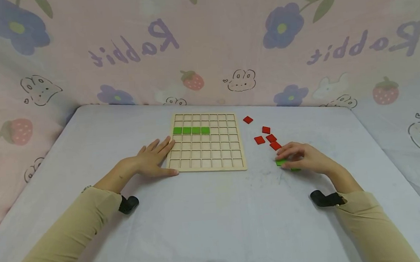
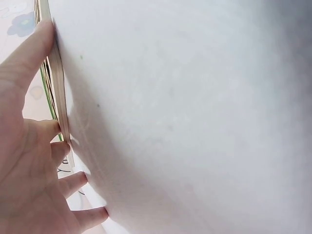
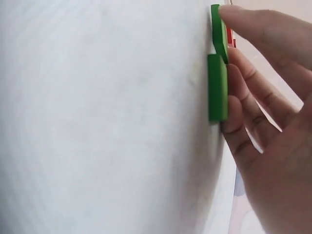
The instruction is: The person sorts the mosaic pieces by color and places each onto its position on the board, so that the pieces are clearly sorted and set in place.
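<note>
My left hand (image 1: 151, 160) lies with fingers spread at the left edge of a wooden grid board (image 1: 207, 171), thumb at its near corner and fingertips along its side. Several green square tiles (image 1: 196, 130) fill a row from the board's left side, toward the back. To the right of the board, my right hand (image 1: 308, 158) bends over two green tiles. Its thumb and index finger pinch one green tile (image 3: 219, 31) at its edges. The other green tile (image 3: 217, 87) lies beside it under the curled fingers, partly hidden in the head view.
Several red square tiles (image 1: 259, 140) lie scattered between the board and my right hand. A white cloth covers the table (image 1: 209, 221). Behind it hangs a printed curtain (image 1: 210, 44). Black wrist mounts (image 1: 128, 204) stick out from both sleeves.
</note>
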Demonstrator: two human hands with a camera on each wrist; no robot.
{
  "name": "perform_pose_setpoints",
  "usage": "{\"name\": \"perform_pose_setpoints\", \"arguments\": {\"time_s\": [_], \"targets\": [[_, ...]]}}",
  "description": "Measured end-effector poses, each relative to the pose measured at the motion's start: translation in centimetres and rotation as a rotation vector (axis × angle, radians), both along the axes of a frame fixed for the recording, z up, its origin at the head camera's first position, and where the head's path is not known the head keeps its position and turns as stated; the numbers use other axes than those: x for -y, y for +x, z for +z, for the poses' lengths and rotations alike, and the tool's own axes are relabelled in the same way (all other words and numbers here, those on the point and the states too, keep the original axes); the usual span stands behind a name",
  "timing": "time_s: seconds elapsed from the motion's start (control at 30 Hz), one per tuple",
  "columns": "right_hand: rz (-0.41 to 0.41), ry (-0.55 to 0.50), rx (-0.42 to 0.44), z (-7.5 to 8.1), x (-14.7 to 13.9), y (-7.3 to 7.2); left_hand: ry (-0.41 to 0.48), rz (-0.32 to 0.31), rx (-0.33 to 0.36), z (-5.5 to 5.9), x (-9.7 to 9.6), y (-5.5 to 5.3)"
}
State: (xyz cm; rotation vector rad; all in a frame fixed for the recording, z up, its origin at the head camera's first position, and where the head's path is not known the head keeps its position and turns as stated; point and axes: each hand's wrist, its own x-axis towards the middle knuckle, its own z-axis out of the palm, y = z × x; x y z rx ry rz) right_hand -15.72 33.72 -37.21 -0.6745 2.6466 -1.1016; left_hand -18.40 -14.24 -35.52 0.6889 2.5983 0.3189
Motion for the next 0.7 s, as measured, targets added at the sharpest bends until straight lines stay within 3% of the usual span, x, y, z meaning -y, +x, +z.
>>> {"name": "perform_pose_setpoints", "arguments": {"time_s": [0.47, 0.7], "targets": [[0.033, -0.047, 0.019, 0.06, 0.08, 0.32, 0.000, 0.002, 0.008, 0.12, -0.05, 0.01], [0.007, -0.028, 0.028, -0.07, 0.13, 0.24, -0.011, 0.004, -0.005, -0.12, 0.01, -0.04]]}}
